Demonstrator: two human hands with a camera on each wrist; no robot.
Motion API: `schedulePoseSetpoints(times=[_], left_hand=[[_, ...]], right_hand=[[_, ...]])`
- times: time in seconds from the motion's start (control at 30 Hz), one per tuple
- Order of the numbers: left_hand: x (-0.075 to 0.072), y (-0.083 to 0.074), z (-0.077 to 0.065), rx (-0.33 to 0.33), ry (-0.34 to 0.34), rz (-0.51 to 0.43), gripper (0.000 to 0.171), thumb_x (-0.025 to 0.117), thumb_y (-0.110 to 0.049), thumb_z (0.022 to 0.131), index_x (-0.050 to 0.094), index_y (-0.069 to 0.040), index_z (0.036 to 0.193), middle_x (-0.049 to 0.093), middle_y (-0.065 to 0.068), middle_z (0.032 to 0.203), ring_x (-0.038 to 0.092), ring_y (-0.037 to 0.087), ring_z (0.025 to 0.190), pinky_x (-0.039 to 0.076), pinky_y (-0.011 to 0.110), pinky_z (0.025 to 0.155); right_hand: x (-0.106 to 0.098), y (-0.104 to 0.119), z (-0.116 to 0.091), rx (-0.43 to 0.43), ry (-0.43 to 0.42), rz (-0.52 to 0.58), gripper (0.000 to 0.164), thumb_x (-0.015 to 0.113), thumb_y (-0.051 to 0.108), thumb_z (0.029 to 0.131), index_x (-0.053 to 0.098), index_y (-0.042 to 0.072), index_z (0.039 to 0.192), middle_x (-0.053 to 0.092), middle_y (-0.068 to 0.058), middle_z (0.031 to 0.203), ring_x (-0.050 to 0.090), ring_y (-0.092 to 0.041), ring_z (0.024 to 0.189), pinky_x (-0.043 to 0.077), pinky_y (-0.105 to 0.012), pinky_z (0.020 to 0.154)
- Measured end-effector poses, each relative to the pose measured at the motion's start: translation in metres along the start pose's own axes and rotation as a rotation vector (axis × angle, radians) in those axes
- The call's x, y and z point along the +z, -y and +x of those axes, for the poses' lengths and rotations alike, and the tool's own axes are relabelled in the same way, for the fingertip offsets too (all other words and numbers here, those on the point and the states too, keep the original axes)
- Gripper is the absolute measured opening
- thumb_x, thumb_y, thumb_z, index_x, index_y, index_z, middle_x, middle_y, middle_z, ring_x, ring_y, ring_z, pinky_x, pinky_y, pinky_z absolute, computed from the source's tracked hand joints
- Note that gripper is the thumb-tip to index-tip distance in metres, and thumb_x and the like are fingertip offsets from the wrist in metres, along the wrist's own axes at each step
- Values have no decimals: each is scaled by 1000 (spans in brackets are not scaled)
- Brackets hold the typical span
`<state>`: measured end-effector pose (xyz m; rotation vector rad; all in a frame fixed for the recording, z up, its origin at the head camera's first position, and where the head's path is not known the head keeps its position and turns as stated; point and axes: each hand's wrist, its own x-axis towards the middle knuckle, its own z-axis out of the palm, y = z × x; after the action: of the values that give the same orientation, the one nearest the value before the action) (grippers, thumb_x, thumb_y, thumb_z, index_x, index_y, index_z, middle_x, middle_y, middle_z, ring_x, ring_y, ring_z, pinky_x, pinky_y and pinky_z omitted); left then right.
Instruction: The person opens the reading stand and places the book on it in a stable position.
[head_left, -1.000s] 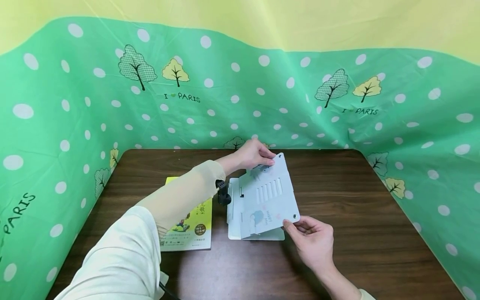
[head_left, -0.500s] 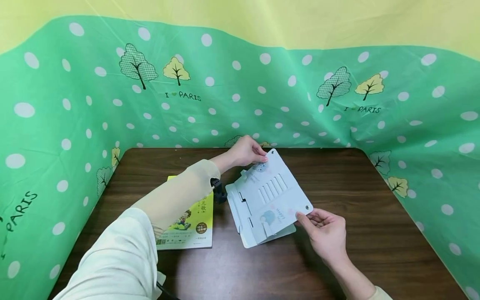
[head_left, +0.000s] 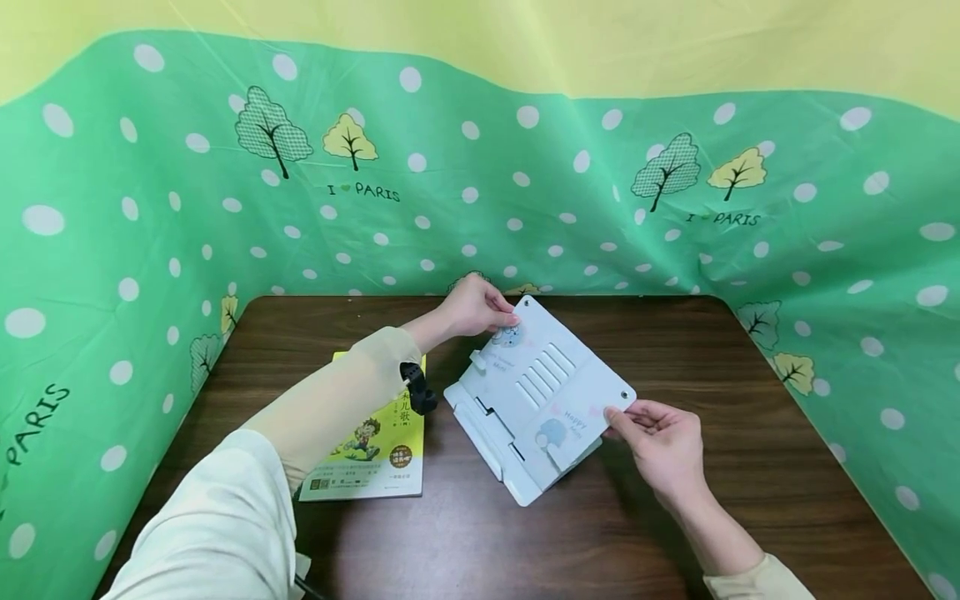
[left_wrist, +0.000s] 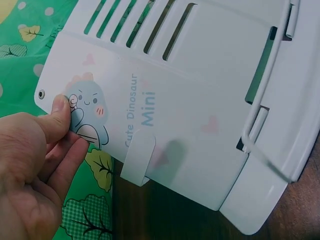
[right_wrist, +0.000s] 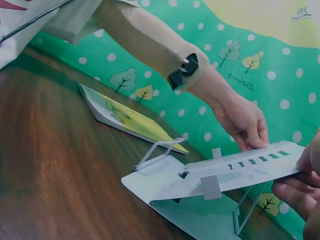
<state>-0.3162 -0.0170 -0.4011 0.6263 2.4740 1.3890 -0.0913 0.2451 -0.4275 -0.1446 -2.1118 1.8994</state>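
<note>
A pale metal book stand (head_left: 585,392) with dinosaur prints and slots stands slantwise on the table, its lipped edge toward the front left. My left hand (head_left: 476,307) pinches the raised plate's far edge near a corner; in the left wrist view, the thumb lies over the printed dinosaur (left_wrist: 90,112). The near right corner is pinched by my right hand (head_left: 663,450), thumb on top and fingers beneath. From the right wrist view, the plate is tilted above a flat base (right_wrist: 195,215), with a wire support (right_wrist: 245,215) between them. A small page clip (right_wrist: 211,187) sticks out along the side.
Left of the stand lies a yellow-green book (head_left: 375,454), partly hidden under my left forearm. The dark wooden table (head_left: 720,367) is bordered by a green dotted cloth (head_left: 465,225) at the back and sides. A black wrist camera (head_left: 417,388) hangs near the stand's left edge.
The stand has turned counterclockwise, its lipped edge swinging toward the front. My left hand has moved left with its corner, my right hand right and slightly away. Both hands keep hold.
</note>
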Motion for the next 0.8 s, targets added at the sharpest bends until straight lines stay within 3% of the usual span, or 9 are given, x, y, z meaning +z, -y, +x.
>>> schedulePoseSetpoints(times=[0.3, 0.5, 0.63, 0.8], left_hand=[[-5, 7, -12, -16, -28, -74, 12, 90, -15, 87, 84, -5, 88, 77, 4, 78, 75, 19, 73, 63, 52, 80], [-8, 9, -19, -7, -44, -95, 12, 91, -14, 87, 84, -4, 87, 77, 5, 77, 76, 22, 74, 64, 47, 76], [-8, 11, -23, -16, -56, -96, 12, 91, -14, 87, 84, -4, 87, 77, 5, 77, 76, 22, 73, 64, 45, 75], [-10, 13, -26, -28, -55, -121, 12, 91, -13, 87, 83, -3, 87, 78, 6, 78, 76, 21, 73, 63, 51, 79]], right_hand=[[-7, -2, 16, 19, 20, 0, 14, 77, -14, 89, 71, -23, 99, 77, -10, 78, 75, -16, 62, 63, -32, 64], [-9, -4, 25, 26, 12, -13, 20, 77, -11, 90, 70, -24, 104, 78, -9, 80, 75, -15, 66, 63, -28, 64], [-10, -5, 30, 33, 32, -15, 22, 77, -9, 92, 70, -24, 105, 78, -7, 81, 75, -14, 68, 63, -32, 67], [-11, -6, 36, 28, 42, -31, 22, 77, -8, 92, 70, -24, 106, 78, -7, 81, 75, -12, 69, 64, -34, 67]])
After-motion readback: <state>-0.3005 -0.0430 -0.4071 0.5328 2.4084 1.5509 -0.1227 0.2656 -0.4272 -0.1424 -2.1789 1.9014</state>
